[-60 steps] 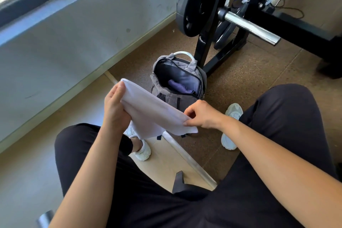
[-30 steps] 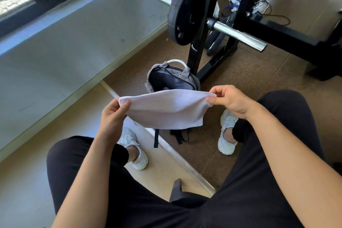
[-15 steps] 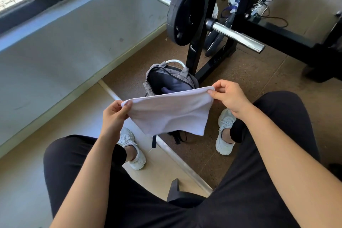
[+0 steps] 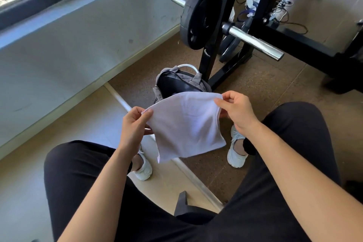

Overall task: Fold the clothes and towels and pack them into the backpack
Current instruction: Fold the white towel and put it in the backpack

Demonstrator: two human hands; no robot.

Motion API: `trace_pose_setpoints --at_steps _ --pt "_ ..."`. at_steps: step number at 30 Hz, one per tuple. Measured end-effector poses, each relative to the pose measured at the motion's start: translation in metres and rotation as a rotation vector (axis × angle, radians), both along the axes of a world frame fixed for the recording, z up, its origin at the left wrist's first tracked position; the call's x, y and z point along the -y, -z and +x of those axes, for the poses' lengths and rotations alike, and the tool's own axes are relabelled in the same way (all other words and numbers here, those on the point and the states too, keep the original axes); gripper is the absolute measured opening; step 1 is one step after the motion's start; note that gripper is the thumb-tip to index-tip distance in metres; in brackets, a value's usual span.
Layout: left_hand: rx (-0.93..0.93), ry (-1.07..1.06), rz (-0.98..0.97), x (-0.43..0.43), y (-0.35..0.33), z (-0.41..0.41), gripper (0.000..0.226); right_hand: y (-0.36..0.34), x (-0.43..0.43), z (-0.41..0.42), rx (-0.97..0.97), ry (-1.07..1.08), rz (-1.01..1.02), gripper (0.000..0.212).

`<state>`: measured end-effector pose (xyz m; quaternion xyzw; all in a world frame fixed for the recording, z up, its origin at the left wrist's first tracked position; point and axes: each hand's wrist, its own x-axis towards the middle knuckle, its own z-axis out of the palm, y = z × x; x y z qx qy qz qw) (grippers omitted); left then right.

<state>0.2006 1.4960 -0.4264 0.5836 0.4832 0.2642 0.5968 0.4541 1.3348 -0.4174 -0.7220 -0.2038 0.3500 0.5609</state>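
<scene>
A white towel (image 4: 185, 124) hangs in the air between my knees, folded to a small rectangle. My left hand (image 4: 133, 125) pinches its upper left corner between thumb and fingers. My right hand (image 4: 235, 110) pinches the upper right corner. Behind the towel a grey backpack (image 4: 176, 80) stands open on the floor, its dark inside facing me; the towel hides its lower half and whatever lies inside.
A black weight rack (image 4: 222, 25) with a plate (image 4: 198, 13) and a chrome bar (image 4: 255, 42) stands just behind the backpack. A grey wall (image 4: 78, 45) runs along the left. My white shoes (image 4: 236, 153) flank the backpack. Shoes and cables lie at the far right.
Both hands have drawn the towel's top edge taut and level, then brought it a little nearer and lower. It now covers more of the backpack's opening.
</scene>
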Motion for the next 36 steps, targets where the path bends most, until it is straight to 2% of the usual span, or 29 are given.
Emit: trace_pose_setpoints --at_steps 6,10,15,18,22,28,31,34,36 --pt "0.092 0.182 -0.138 0.037 -0.013 0.025 0.015 -0.011 -0.004 -0.036 0.054 -0.152 0.040 0.015" --pt "0.108 0.266 -0.126 0.049 -0.017 0.032 0.012 -0.012 -0.006 -0.056 0.157 -0.296 0.046 0.012" --pt "0.088 0.304 -0.103 0.052 -0.018 0.035 0.020 -0.014 -0.007 -0.066 0.237 -0.425 0.030 0.012" --pt "0.099 0.294 -0.135 0.050 -0.016 0.034 0.018 -0.013 -0.006 -0.066 0.245 -0.486 0.029 0.022" --pt "0.095 0.323 -0.147 0.054 -0.014 0.036 0.025 -0.008 -0.007 -0.075 0.330 -0.496 -0.014 0.040" --pt "0.079 0.390 -0.125 0.053 -0.015 0.035 0.018 -0.008 -0.008 -0.071 0.373 -0.486 0.010 0.026" --pt "0.089 0.377 -0.127 0.050 -0.018 0.033 0.015 -0.010 -0.009 -0.064 0.328 -0.473 0.027 0.020" --pt "0.174 0.180 -0.133 0.040 -0.020 0.032 0.009 -0.012 -0.011 -0.051 0.144 -0.424 0.077 0.015" --pt "0.149 0.044 -0.083 0.029 -0.012 0.029 0.025 -0.016 -0.010 -0.043 -0.036 -0.405 0.133 0.012"
